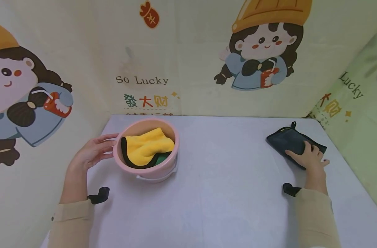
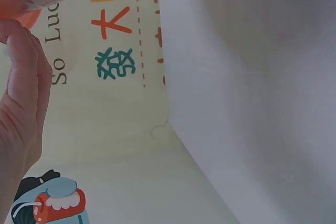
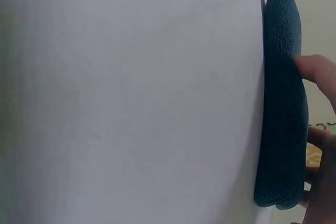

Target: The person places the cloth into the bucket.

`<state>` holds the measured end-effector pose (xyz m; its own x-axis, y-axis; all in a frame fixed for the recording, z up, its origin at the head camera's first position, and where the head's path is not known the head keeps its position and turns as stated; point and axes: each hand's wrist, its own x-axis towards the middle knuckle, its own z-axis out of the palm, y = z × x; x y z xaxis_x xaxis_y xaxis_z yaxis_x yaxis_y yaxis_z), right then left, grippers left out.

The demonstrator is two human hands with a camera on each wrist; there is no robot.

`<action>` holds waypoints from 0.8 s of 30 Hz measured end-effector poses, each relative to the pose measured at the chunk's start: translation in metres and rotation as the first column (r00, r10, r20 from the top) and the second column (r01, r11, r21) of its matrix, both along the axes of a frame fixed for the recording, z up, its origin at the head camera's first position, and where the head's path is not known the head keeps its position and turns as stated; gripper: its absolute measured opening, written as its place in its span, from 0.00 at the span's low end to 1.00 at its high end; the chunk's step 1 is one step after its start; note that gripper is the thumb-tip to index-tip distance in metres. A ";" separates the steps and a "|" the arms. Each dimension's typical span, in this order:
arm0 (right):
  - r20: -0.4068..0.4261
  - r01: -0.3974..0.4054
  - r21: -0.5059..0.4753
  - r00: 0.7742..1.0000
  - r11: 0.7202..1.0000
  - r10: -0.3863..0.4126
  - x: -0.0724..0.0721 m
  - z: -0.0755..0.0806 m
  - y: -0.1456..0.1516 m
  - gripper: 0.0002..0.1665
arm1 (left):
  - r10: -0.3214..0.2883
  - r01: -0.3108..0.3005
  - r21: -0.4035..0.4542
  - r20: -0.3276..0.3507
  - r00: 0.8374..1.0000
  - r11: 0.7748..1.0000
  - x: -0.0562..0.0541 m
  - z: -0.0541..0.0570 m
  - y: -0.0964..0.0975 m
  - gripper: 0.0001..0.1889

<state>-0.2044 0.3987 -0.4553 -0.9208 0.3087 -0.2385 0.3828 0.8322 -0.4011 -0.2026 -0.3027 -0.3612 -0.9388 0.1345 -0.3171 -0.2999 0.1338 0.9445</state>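
A pink bucket with a white handle stands on the left of the table. Inside it lies a yellow cloth with black edging, and a bit of green cloth shows below. My left hand touches the bucket's left side with extended fingers; its wrist view catches only part of that hand. At the back right, my right hand rests spread on a folded dark blue cloth with black edging and a loop. Up close, the cloth looks thick and plush, lying on the table.
The white table reaches back to a wall covering printed with cartoon figures and lettering. A side covering runs along the table's right edge. Black wrist mounts stick out from both sleeves.
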 end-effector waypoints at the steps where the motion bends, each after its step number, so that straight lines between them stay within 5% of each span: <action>1: 0.004 -0.004 0.001 1.000 1.000 0.004 0.000 0.000 0.000 0.63 | -0.001 0.001 0.005 0.000 1.000 1.000 0.000 0.000 0.000 0.22; 24: 0.024 -0.040 0.043 0.999 0.998 0.039 -0.005 -0.004 0.004 0.58 | 0.003 -0.003 0.027 0.002 1.000 1.000 0.002 0.004 0.002 0.16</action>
<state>-0.2099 0.4023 -0.4595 -0.9270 0.2824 -0.2468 0.3578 0.8635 -0.3556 -0.2011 -0.3012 -0.3574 -0.9385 0.1402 -0.3156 -0.3024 0.1074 0.9471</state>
